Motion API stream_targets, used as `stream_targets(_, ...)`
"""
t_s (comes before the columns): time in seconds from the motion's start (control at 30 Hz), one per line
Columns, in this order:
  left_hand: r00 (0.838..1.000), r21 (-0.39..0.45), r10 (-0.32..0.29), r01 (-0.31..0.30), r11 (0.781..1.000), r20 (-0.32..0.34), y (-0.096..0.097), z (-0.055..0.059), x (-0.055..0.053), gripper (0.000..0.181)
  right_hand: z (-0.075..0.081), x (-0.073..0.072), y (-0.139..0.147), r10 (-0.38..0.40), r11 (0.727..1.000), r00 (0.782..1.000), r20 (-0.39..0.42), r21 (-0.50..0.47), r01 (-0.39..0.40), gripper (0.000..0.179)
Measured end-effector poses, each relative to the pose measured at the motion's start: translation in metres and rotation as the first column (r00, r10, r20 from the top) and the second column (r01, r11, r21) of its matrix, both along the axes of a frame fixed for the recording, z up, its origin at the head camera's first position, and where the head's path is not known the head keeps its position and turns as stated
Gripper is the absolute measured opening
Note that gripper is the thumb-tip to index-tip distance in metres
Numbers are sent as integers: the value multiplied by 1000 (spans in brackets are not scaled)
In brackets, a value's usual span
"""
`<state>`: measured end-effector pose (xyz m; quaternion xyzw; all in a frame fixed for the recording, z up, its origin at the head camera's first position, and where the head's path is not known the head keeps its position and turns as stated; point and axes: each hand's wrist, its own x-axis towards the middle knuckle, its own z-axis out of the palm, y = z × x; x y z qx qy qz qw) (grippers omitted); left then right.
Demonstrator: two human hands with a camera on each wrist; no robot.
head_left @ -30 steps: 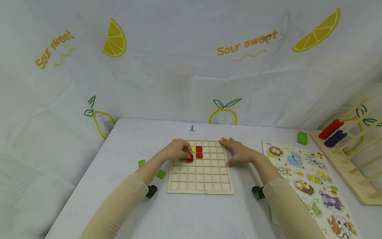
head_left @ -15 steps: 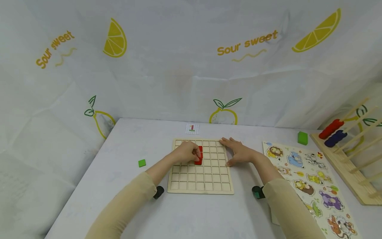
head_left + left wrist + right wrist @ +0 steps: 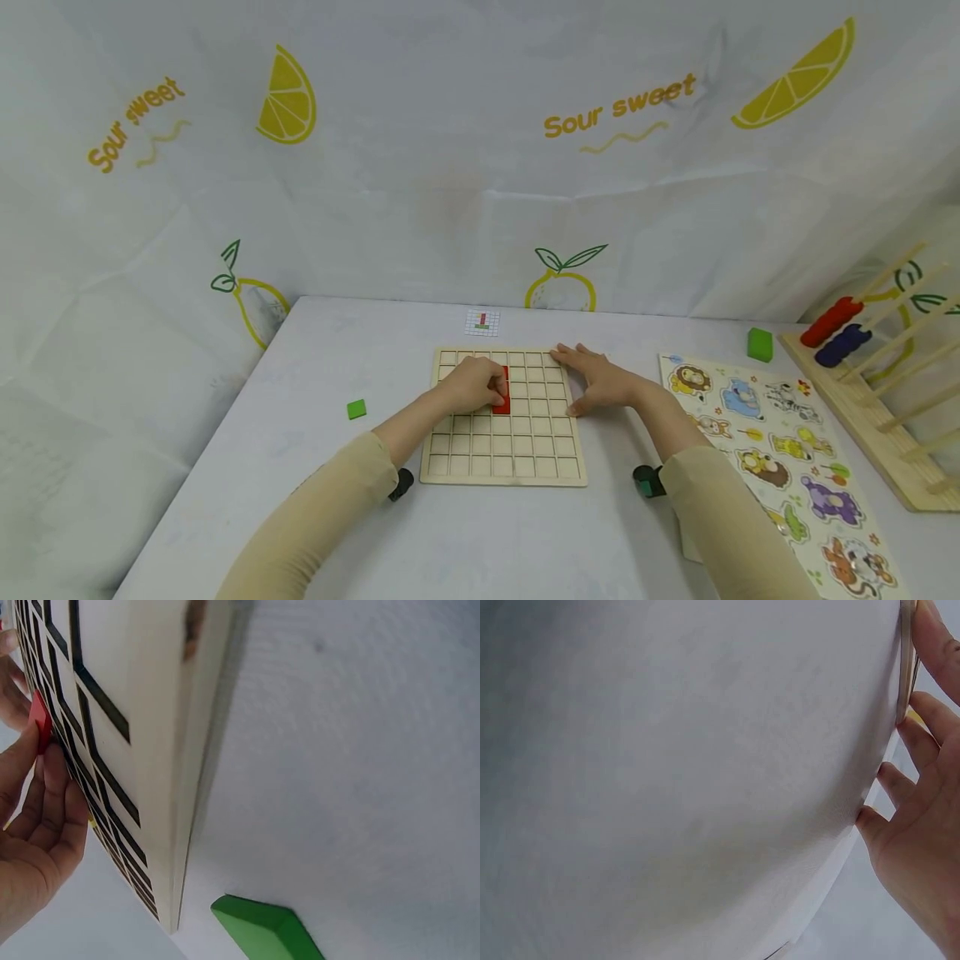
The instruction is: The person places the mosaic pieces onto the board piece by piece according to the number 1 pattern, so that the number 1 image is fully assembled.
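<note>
My left hand [image 3: 472,385] is over the middle of the wooden grid board [image 3: 502,468], pinching a red square tile [image 3: 40,720] between thumb and fingers. In the head view that red tile [image 3: 501,408] lies at a grid cell, in line with more red [image 3: 506,372] just behind it. A sliver of yellow [image 3: 91,822] shows beyond the fingers in the left wrist view; the hand hides the rest. My right hand [image 3: 600,382] rests at the board's right edge with fingers spread, thumb and fingertips touching the rim.
A green tile [image 3: 356,409] lies left of the board. Behind the board is a small pattern card [image 3: 482,323]. To the right are an animal puzzle board [image 3: 765,471], a green block [image 3: 760,345] and a wooden peg rack [image 3: 892,425] with red and blue pieces.
My left hand has moved right and slightly nearer across the board with the red tile, covering the yellow tile. One green tile has gone behind the left sleeve. The right hand stays put.
</note>
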<state>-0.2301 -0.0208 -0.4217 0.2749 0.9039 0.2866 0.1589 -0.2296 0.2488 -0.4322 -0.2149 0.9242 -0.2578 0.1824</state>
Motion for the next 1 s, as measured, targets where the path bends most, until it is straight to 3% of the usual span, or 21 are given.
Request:
stream_targets(0.47,998,1,-6,6,1000,-55,1,1,0,7,1,1,-1,2,1000,1000,-4,-4,-2,102)
stream_targets(0.83,993,-67,-22,15,998,-112,4,3,4,4,1,0,0,-7,1000,1000,6,1,7,101)
stream_targets(1.0,995,-35,-10,6,999,-98,1,9,4,7,0,0,0,-10,1000,1000,15,-3,10,101)
